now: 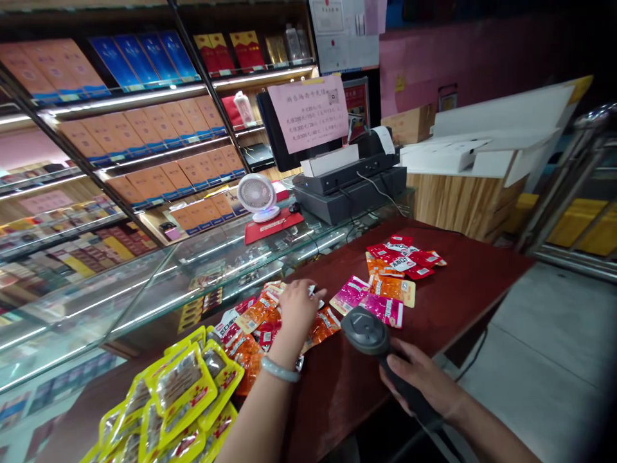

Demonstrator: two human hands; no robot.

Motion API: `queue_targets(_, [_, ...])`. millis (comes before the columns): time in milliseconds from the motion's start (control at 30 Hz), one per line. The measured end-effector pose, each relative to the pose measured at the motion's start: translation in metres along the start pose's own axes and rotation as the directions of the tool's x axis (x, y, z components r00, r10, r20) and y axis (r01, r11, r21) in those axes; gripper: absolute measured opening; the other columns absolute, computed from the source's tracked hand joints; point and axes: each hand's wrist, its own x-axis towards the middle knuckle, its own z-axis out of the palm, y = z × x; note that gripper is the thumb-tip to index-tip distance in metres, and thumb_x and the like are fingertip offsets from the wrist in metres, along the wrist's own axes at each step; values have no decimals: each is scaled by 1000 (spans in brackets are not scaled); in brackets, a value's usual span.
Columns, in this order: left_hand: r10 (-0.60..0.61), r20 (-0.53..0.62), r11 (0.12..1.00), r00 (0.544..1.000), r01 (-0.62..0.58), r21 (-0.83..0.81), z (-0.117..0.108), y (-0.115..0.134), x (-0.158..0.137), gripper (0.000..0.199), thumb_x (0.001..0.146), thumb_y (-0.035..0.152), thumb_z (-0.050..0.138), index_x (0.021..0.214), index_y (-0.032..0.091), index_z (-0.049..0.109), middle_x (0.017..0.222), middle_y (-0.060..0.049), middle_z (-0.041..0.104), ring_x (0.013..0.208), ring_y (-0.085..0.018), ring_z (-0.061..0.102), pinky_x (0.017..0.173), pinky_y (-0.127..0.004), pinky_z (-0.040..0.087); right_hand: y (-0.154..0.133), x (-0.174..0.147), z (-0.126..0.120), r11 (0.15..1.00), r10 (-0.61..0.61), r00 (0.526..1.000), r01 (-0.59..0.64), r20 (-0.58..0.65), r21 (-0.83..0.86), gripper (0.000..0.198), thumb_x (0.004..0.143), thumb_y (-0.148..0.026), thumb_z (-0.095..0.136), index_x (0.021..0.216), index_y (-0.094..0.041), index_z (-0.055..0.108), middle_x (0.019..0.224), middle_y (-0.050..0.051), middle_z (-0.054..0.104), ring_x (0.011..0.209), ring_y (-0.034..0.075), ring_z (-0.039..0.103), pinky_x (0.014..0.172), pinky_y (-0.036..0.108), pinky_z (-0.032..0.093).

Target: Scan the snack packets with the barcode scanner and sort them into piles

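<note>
My left hand (pixel 299 305), with a pale bangle at its wrist, reaches over a pile of orange and red snack packets (pixel 248 360). Its fingers are apart and touch the pile's far right side; the fingertips are partly hidden. My right hand (pixel 419 373) is wrapped round the handle of a dark barcode scanner (pixel 367 331), whose head points toward the packets. Between the hands and farther off lies a second group, with magenta packets (pixel 385 308), orange packets (pixel 398 289) and red packets (pixel 409 257). Yellow-edged packets (pixel 187 379) are heaped left of my left forearm.
The dark red tabletop (pixel 463 270) borders a glass display counter (pixel 159 283). On the counter stand a white fan (pixel 258 196), a monitor with a pink sign (pixel 308 112) and a black till (pixel 351 186). Boxed goods fill shelves (pixel 144 135) behind. A scanner cable hangs by my right wrist.
</note>
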Motion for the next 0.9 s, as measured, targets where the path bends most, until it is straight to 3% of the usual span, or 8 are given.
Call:
queue_targets(100, [96,189,995,977,-96,-8,24,33,4,38,85,52,61,105,21,71,111,-13,69,110,-29,60,96,-38,42,-4,-6,-3,1000,-10,999,9,-46,-6,65,77,-67,70,115,-17,53,56,-8,55,36,6,43,35,16,37])
queue_targets(167, [104,245,994,964,-110,12,35,46,6,36,80,49,67,101,20,71,110,-14,68,110,-29,60,94,-37,42,-8,-12,-7,1000,-14,996,12,-87,-18,65,77,-67,70,116,-17,53,58,-7,56,37,6,45,36,16,36])
queue_targets(300, [12,276,994,961,18,-104,41,44,8,22,79,35,70,96,21,65,97,-7,72,94,-22,65,80,-30,43,-11,-23,-19,1000,-8,988,6,-157,-11,60,78,-66,69,113,-19,54,57,-8,54,38,7,46,37,17,37])
queue_targets(400, [-69,253,950,965,141,-277,42,31,7,14,83,32,65,93,23,61,85,-2,71,77,-16,65,67,-24,40,-13,-26,-23,1000,-13,986,13,-166,-1,54,81,-64,67,109,-19,55,57,-8,53,38,6,44,37,16,36])
queue_targets(567, [-106,192,848,976,190,-495,46,17,7,13,86,34,61,91,22,59,71,3,67,63,-12,60,60,-22,39,-17,-23,-12,999,-16,993,12,-114,-32,49,80,-64,68,92,-19,56,60,-5,56,38,5,46,37,16,36])
queue_targets(700, [-103,164,815,981,178,-552,47,16,6,13,87,33,60,93,21,60,74,1,68,64,-13,61,61,-23,42,-14,-18,-3,1000,-11,998,9,-58,-29,48,82,-64,67,89,-18,56,62,-4,57,39,5,46,36,16,38])
queue_targets(900, [-61,123,844,991,117,-523,46,20,3,7,86,25,59,90,20,61,83,-3,70,73,-14,63,64,-23,41,-11,-17,0,1000,-25,999,25,-46,-14,48,82,-64,67,88,-18,56,62,-5,56,38,4,45,36,16,37])
